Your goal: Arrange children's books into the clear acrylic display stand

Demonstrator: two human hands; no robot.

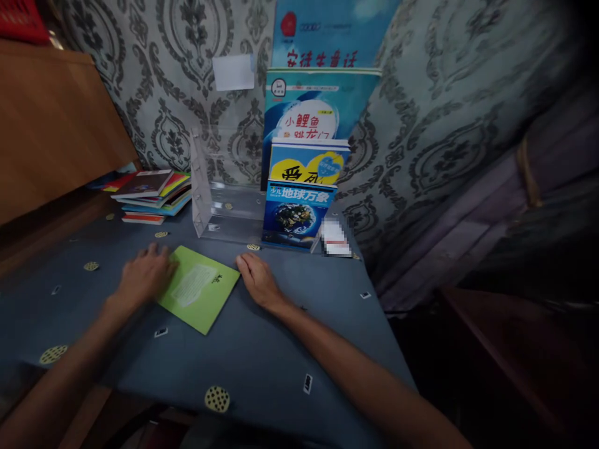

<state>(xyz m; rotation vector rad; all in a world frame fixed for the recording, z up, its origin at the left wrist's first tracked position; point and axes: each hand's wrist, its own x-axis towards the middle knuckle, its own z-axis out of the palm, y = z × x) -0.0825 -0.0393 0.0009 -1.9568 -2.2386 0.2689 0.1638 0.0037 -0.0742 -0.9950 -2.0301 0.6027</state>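
The book (200, 312) lies flat on the table (262, 368), in front of the rack (200, 193) and between the two hands. Its cover is green, with a pale text panel and a small black mark near the right corner. The book is set diagonally: one corner points away toward the rack, one points toward the near table edge, and one points right. Its sides appear nearly equal at this viewing angle; the direction of the long axis cannot be told.

The left hand (147, 272) is palm down over the left part of the book, with the fingers slightly bent and a little apart. Whether they pinch the edge cannot be told, as the hand is blurred. The right hand (257, 280) is at the right corner, with the fingers curled together and the thumb side up. Whether the fingertips pinch that corner cannot be told.

The rack is transparent and tiered. Its right part carries, from front to back, the Earth book (296, 218), the yellow-and-blue book (290, 163), the teal book (322, 103) and the tall blue book (322, 37), all upright with covers facing forward. A book stack (152, 193) lies left of the rack. A pixelated white item (336, 240) is just right of the Earth book.
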